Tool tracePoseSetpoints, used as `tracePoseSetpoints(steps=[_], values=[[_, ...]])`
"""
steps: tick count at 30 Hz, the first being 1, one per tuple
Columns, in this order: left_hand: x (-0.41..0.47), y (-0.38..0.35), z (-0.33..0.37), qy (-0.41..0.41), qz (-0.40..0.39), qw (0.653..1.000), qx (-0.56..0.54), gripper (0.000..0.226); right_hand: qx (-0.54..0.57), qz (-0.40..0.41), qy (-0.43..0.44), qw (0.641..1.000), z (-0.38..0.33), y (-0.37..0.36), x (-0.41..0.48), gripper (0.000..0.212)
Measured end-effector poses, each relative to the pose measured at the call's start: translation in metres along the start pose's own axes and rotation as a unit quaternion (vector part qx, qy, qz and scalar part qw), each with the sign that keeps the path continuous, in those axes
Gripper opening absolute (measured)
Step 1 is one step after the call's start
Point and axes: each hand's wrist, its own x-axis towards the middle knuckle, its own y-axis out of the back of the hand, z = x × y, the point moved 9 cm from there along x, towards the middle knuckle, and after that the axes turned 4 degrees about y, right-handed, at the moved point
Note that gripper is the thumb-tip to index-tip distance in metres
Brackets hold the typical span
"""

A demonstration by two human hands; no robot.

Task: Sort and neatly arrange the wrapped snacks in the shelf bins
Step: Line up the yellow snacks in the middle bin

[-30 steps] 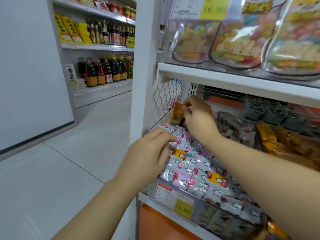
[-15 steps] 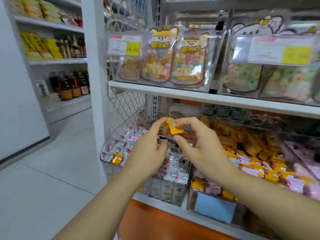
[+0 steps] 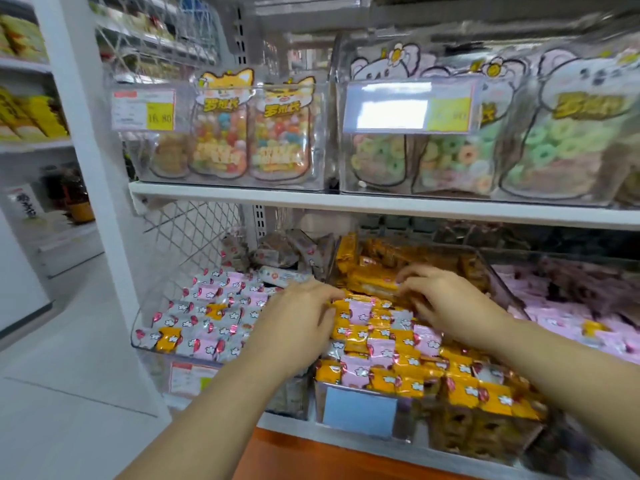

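Left hand [image 3: 298, 317], right hand [image 3: 446, 303] on glossy orange snacks [image 3: 498, 398].

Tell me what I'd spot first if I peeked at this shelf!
The left hand and right hand touch a heap of shiny orange snacks in the middle bin. Left of it lie silver and pink snacks, and higher up stand cartoon-topped bags of colourful candy.

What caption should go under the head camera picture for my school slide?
Left hand and right hand reach into the middle bin of mostly orange snacks.
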Motion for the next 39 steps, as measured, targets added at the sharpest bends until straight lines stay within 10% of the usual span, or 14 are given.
tracePoseSetpoints(steps=[7,13,27,39], values=[[0.008,-0.014,0.017,-0.004,-0.017,0.998,0.063,0.032,-0.028,-0.09,0.038,0.995,0.004,-0.009,0.01,0.056],[0.018,-0.02,0.035,0.017,-0.017,0.999,0.032,0.034,0.051,0.006,-0.023,0.998,0.027,0.034,-0.009,0.035],[0.029,-0.074,0.061,0.016,-0.092,0.993,0.065,0.047,-0.172,-0.042,-0.058,0.982,0.033,0.001,-0.007,0.027],[0.031,-0.077,0.056,0.025,-0.108,0.992,0.066,0.042,0.014,0.069,-0.089,0.994,0.038,0.015,-0.016,0.017]])
